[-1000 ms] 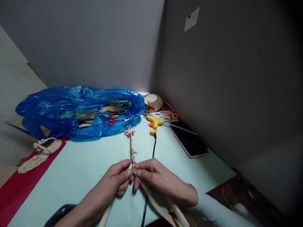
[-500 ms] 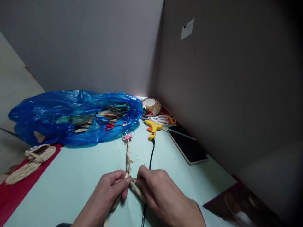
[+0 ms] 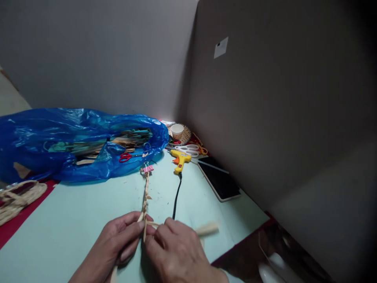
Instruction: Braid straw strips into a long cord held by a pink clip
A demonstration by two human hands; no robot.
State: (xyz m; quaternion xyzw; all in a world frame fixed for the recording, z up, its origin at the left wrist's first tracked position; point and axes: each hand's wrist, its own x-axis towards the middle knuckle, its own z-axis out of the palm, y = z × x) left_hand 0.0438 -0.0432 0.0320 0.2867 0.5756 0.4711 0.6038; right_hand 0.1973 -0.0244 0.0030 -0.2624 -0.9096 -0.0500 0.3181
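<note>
A thin braid of pale dried plant strips [image 3: 146,192] runs toward me across the table, its far end gripped by a pink binder clip [image 3: 148,168]. My left hand [image 3: 122,236] pinches the braid's near end between thumb and fingers. Close beside it on the right, my right hand [image 3: 176,245] is closed on one strip [image 3: 152,223] stretched out from the braid. A short loose strip end points down between the hands. Another pale strip [image 3: 209,228], blurred, sticks out past the right hand's far side. The right fingertips are partly hidden.
A blue plastic bag [image 3: 73,125] with dried strips and red scissors [image 3: 125,157] lies at the back left. A yellow glue gun [image 3: 180,160] with a black cord [image 3: 177,196], a tablet [image 3: 220,181] and a cup [image 3: 177,131] stand rightward. A woven sandal-like piece [image 3: 22,199] lies left.
The view has turned to the right, so things sit further left. My right hand has moved closer to my left, and a strip now swings out to its right.
</note>
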